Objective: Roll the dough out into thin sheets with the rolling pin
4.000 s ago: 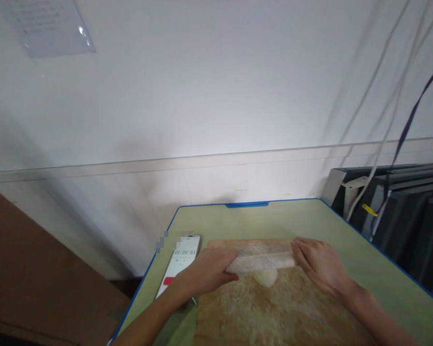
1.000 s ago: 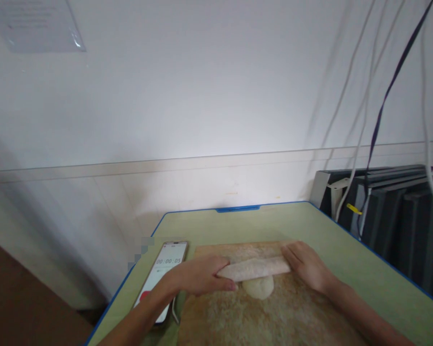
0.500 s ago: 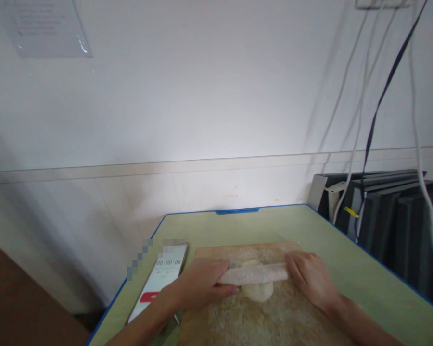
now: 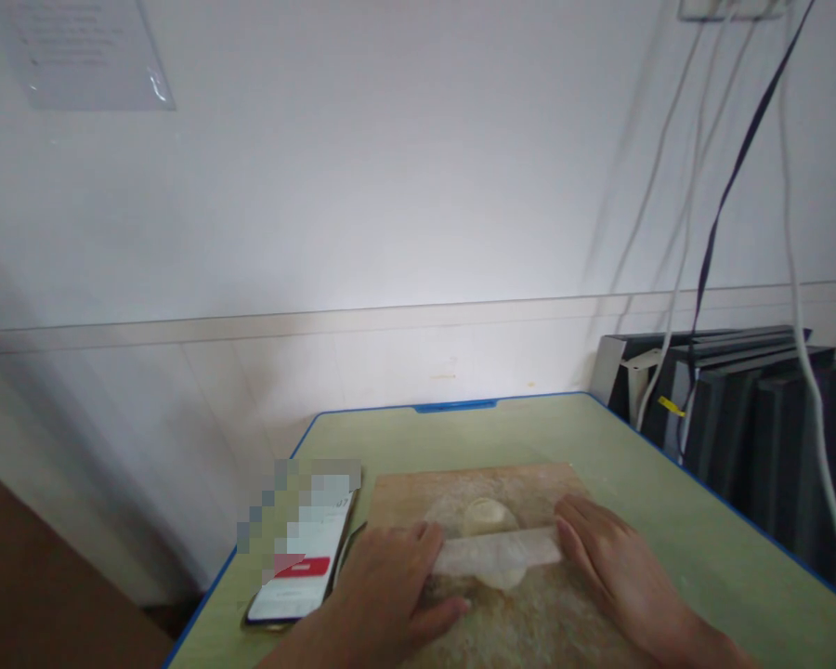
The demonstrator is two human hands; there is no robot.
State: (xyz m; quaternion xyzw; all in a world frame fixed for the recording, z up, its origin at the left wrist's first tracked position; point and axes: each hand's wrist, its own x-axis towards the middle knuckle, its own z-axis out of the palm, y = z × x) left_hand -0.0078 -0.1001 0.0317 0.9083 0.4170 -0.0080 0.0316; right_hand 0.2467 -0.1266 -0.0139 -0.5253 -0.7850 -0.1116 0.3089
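Note:
A pale rolling pin (image 4: 498,554) lies crosswise over a flat round of dough (image 4: 489,517) on a floury wooden board (image 4: 418,488). The dough shows on both the far and near sides of the pin. My left hand (image 4: 394,576) is closed over the pin's left end, its thumb stretched out low over the board. At the other end, my right hand (image 4: 609,562) is curled over the pin with its fingers together. Both ends of the pin are hidden by my hands.
The board rests on a green table (image 4: 529,432) with a blue edge. Left of it lies a phone (image 4: 299,590) with a lit screen, partly pixelated. Dark folder-like panels (image 4: 731,418) stand beyond the table's right edge, with white cables (image 4: 794,279) hanging before them.
Both hands and the rolling pin have come nearer to me across the dough. More of the dough now shows beyond the pin, and less on its near side.

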